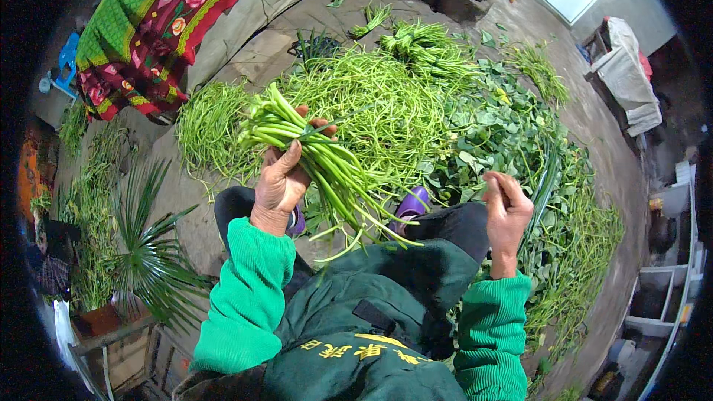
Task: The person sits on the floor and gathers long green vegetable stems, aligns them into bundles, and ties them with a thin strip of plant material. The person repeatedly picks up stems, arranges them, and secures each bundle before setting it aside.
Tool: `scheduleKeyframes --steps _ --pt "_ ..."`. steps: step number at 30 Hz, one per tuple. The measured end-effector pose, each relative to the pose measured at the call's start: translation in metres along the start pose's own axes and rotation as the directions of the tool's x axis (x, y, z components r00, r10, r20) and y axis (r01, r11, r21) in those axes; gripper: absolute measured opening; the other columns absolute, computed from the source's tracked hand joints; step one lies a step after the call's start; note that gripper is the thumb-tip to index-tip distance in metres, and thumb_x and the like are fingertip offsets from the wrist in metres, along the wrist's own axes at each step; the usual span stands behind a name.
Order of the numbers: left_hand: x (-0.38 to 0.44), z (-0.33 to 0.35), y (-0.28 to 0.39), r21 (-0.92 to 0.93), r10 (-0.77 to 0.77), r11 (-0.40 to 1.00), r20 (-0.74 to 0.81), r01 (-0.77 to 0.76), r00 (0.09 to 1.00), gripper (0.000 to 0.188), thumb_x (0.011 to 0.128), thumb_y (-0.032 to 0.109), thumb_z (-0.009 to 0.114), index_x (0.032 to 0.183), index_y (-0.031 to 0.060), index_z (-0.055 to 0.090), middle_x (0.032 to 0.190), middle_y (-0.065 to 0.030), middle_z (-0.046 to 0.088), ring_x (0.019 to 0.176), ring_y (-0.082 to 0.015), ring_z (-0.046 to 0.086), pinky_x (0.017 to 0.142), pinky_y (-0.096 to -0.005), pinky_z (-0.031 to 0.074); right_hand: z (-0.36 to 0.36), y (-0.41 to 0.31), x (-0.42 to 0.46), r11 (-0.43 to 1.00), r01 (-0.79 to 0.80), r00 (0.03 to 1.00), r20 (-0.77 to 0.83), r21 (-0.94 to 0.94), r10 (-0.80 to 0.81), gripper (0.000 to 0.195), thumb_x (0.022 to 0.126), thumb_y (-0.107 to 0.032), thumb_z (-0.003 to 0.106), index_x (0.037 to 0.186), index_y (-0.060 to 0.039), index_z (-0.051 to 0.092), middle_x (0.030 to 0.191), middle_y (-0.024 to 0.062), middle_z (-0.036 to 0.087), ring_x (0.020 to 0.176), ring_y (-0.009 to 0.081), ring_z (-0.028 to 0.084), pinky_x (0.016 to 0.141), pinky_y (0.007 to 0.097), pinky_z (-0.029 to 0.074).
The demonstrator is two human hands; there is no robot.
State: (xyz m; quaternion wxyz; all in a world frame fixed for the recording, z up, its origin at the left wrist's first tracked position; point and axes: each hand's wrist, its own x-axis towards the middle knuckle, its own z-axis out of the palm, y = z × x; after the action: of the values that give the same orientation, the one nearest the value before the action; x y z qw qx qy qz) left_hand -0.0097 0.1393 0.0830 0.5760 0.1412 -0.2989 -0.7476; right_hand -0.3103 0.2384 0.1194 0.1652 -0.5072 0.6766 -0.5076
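My left hand (284, 181) grips a thick bundle of long green leaf stalks (340, 170), raised over the space between my knees. A narrow dark green leaf strip (308, 132) crosses the bundle near my fingers; whether it is knotted is hard to see. The cut ends point up and left, and thin ends hang toward my apron. Off to the right, my right hand (506, 203) is raised above the leaves with its fingers curled together, and nothing shows in it. Beneath both hands spreads a large pile of loose stalks (379, 106).
Stripped leaves (496, 117) lie right of the pile, with bundled stalks (426, 47) at its far side. Uncut vines (579, 267) cover the right floor. A palm frond (147, 245) stands at left near a wooden frame (125, 345). A flowered cloth (167, 28) drapes something at upper left.
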Motion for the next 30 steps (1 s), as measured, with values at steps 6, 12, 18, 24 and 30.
scheduleKeyframes --steps 6,12,18,24,30 --pt "-0.005 0.011 -0.010 0.049 -0.054 0.997 0.028 0.052 0.998 0.061 0.086 0.023 0.058 0.136 0.0052 0.028 0.122 -0.0130 0.049 0.119 -0.0344 0.043 0.103 -0.0496 0.033 0.048 -0.051 -0.005 0.943 0.327 0.912 0.239 0.067 -0.333 0.011 0.076 0.000 0.063 0.087 -0.0005 0.064 0.084 0.0118 0.063 0.072 0.0229 0.063 0.062 0.0292 0.049" --pt "-0.009 0.014 -0.017 0.065 -0.092 0.994 0.049 0.089 0.995 0.065 0.085 0.027 0.059 0.137 0.0055 0.026 0.122 -0.0169 0.047 0.117 -0.0336 0.046 0.101 -0.0465 0.036 0.090 -0.061 -0.022 0.954 0.283 0.842 0.450 0.097 -0.296 0.016 0.073 -0.005 0.066 0.088 -0.0020 0.061 0.081 0.0139 0.059 0.069 0.0318 0.060 0.060 0.0371 0.048" --pt "-0.012 0.014 -0.012 0.116 -0.068 0.991 0.013 0.066 0.998 0.061 0.085 0.028 0.060 0.133 0.0054 0.030 0.119 -0.0187 0.050 0.113 -0.0325 0.050 0.099 -0.0443 0.039 0.083 -0.063 -0.019 0.946 -0.017 0.911 0.395 0.323 -0.119 0.004 0.082 0.001 0.054 0.086 0.0019 0.055 0.077 0.0118 0.064 0.070 0.0190 0.064 0.067 0.0283 0.050" --pt "-0.011 0.018 -0.017 0.101 -0.067 0.993 0.082 0.058 0.994 0.062 0.085 0.031 0.059 0.133 0.0053 0.030 0.119 -0.0189 0.049 0.118 -0.0313 0.045 0.103 -0.0442 0.034 0.087 -0.059 -0.023 0.984 0.170 0.855 0.489 0.054 -0.175 0.014 0.077 -0.006 0.063 0.087 0.0011 0.057 0.074 0.0148 0.060 0.067 0.0265 0.062 0.059 0.0329 0.047" --pt "-0.013 0.022 -0.010 0.135 -0.100 0.986 0.051 0.093 0.994 0.061 0.084 0.024 0.061 0.133 0.0030 0.030 0.113 -0.0146 0.052 0.112 -0.0272 0.050 0.097 -0.0412 0.040 0.067 -0.086 -0.022 0.880 -0.383 0.780 0.609 0.280 0.145 0.011 0.078 -0.001 0.059 0.089 0.0000 0.059 0.072 0.0120 0.060 0.063 0.0238 0.061 0.055 0.0330 0.047"
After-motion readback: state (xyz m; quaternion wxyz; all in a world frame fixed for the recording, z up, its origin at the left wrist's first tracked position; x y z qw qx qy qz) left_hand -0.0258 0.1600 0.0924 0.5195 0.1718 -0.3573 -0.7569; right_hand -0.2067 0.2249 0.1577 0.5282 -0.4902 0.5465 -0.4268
